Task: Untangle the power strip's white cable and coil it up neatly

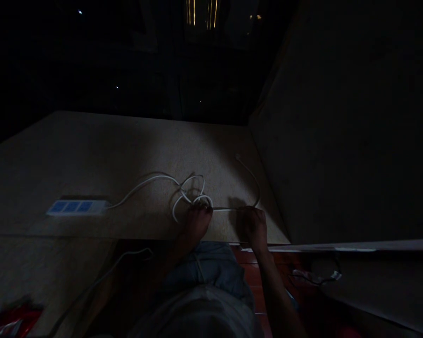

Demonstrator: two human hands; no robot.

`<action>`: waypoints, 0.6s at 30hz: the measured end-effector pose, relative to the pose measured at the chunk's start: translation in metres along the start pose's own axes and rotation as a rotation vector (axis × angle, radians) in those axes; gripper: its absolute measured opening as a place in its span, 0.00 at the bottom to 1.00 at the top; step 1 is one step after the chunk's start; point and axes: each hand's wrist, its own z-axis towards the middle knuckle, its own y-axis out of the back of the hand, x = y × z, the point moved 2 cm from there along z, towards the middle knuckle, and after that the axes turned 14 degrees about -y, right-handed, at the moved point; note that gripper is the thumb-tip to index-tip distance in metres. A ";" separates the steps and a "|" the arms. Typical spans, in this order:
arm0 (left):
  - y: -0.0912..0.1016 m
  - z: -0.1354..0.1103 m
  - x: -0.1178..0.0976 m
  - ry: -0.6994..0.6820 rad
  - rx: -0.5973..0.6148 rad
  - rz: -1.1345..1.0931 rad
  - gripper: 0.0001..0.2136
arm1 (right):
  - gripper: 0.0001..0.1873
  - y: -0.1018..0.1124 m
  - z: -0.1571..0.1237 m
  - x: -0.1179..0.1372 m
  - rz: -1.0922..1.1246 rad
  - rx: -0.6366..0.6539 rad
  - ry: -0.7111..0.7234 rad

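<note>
A white cord (224,210) runs straight between my two hands, low over the pale ledge. My left hand (199,220) is closed on the cord beside its loose loops. On the right, my right hand (254,225) grips the same cord with curled fingers. Past it the cord bends up and away, ending in a small plug (238,156) on the surface. Leftward from the loops, the cord reaches a white power strip (96,207) with several blue socket faces, lying flat. Dim light hides the fingertips.
The pale ledge (127,141) meets a dark wall on the right. Another cable (102,277) trails over the lower-left surface, near a red shiny packet (19,321). Below right, a thin dark cable (319,282) lies by the reddish floor (254,277).
</note>
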 end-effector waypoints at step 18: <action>0.089 -0.001 0.034 -0.298 -0.415 -0.157 0.06 | 0.09 0.034 -0.005 0.031 0.177 -0.248 -0.065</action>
